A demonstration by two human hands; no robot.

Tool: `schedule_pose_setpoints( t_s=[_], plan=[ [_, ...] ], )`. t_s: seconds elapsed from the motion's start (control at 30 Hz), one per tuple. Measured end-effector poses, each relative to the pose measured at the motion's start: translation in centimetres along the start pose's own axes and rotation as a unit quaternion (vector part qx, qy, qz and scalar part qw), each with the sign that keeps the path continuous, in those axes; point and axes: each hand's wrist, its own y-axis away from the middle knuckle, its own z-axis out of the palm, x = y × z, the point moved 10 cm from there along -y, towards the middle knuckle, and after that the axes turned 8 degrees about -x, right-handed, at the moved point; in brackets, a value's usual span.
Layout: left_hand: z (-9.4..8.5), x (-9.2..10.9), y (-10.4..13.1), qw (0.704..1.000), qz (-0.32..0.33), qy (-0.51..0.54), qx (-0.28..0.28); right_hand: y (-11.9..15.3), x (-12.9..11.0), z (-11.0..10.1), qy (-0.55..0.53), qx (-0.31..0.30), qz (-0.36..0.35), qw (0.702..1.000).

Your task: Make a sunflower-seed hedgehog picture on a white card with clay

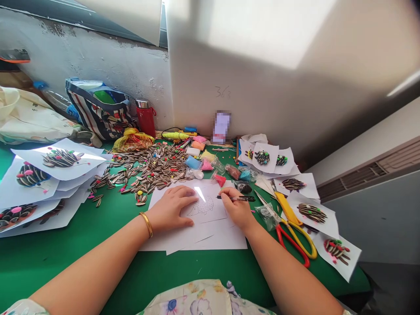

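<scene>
White paper sheets [210, 236] lie on the green table in front of me. The top one carries a thin line drawing [204, 204] of a small rounded animal. My left hand [173, 208] rests flat on the left side of the paper, its fingers spread beside the drawing. In my right hand [236, 209] a black pen [243, 198] is gripped, its tip pointing left over the right part of the sheet. Just beyond the paper lie small bags of coloured clay [219, 178] and a wide heap of striped sunflower seeds [154, 166].
Scissors [292, 232] with red and yellow handles and a yellow utility knife [288, 209] lie at the right. Finished seed pictures on paper are stacked left [75, 173] and right [318, 213]. A red flask [146, 119], striped bag [101, 111] and phone [221, 127] stand along the wall.
</scene>
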Motion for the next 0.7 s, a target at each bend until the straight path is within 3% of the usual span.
schedule_pose_setpoints(
  t_s=[0.3,0.53,0.7],
  plan=[
    [0.2,0.3,-0.1,1.000,0.023,0.005,-0.013,0.2,-1.1,1.0,0.024,-0.033,-0.026,0.999],
    [-0.2,0.9,0.2,0.999,0.042,-0.002,0.010,0.8,-3.2,2.1,0.098,-0.080,-0.131,0.983],
    [-0.7,1.0,0.3,0.999,0.032,0.006,0.023,0.1,-2.0,1.0,0.141,-0.065,-0.139,0.978]
  ],
)
